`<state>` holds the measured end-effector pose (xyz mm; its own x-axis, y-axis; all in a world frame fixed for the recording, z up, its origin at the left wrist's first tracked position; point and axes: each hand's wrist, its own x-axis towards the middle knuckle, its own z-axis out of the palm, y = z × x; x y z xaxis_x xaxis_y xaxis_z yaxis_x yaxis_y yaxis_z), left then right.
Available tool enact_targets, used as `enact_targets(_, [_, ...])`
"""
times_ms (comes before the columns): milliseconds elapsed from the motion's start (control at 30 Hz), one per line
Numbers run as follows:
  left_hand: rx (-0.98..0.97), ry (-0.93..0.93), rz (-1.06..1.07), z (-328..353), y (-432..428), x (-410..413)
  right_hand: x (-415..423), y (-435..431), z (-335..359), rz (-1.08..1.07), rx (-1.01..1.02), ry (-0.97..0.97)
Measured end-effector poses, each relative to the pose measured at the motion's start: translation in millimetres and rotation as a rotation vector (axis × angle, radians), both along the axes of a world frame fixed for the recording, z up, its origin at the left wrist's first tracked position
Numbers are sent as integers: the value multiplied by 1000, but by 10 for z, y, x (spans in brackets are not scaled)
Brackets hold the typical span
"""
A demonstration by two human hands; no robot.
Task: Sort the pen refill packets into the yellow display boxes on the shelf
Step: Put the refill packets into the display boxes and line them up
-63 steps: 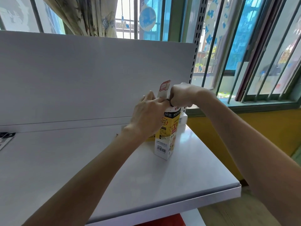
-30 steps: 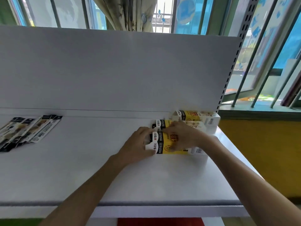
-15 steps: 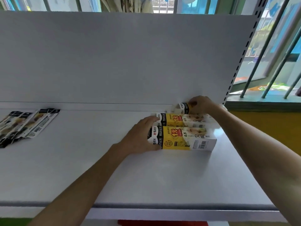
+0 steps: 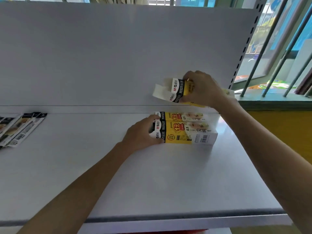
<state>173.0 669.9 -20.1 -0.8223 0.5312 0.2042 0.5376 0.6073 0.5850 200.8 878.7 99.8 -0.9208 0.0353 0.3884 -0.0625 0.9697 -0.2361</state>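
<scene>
Since half a second earlier, the right hand (image 4: 202,90) had raised the third yellow box (image 4: 177,89) off the shelf (image 4: 84,166), where it had lain behind the other two. The left hand (image 4: 141,135) had stayed at the same box end.

At the far left of the shelf, the pen refill packets (image 4: 18,130) lay flat in a fanned row, their black tops pointing toward the back panel (image 4: 101,56), well apart from the boxes.

Right of centre, the left hand gripped the left end of the front yellow box (image 4: 185,134), fingers curled over its white flaps and thumb on the near side. That box lay on its side on the shelf, its barcode end to the right. Touching it from behind lay the middle yellow box (image 4: 182,116), also on its side.

Above them, the third yellow box hung in the air close to the back panel, tilted, its open white flaps pointing left. The right hand clasped it round the yellow middle, fingers wrapped over the top and thumb beneath.

At the far right, window bars (image 4: 270,56) stood beyond the shelf's slotted upright.
</scene>
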Motion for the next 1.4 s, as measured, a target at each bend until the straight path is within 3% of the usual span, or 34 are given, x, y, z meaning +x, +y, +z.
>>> enact_targets(167, [56,28,14,-29,91,-80,550,-223,92,100,-156,-362])
enact_targets(300, [28,170,18,-4,-180,-101,678,-378,-330,152,80,-518])
enact_targets(467, [-20,205,122,-60,-815,-17,645,-609,-471,64,166,-700])
enact_targets(567, [-23,181,166,22,-1235,46,569,-1055,-278,104,12,-558])
enact_targets(733, [-7,151,332,268,-2568,277,122,-2403,-195,430,-201,-205])
enact_targets(900, [-28,168,681,447,-4457,823,-134,-4255,-273,704,-278,-100])
enact_targets(1033, [-41,200,862,421,-5569,1291,-191,-5555,-446,792,-400,-71])
enact_targets(1200, [-51,191,869,343,-6159,1338,-224,-6331,-767,817,-464,-101])
enact_targets(1400, [37,176,666,256,-6025,606,-612,-6197,-804,636,-454,-110])
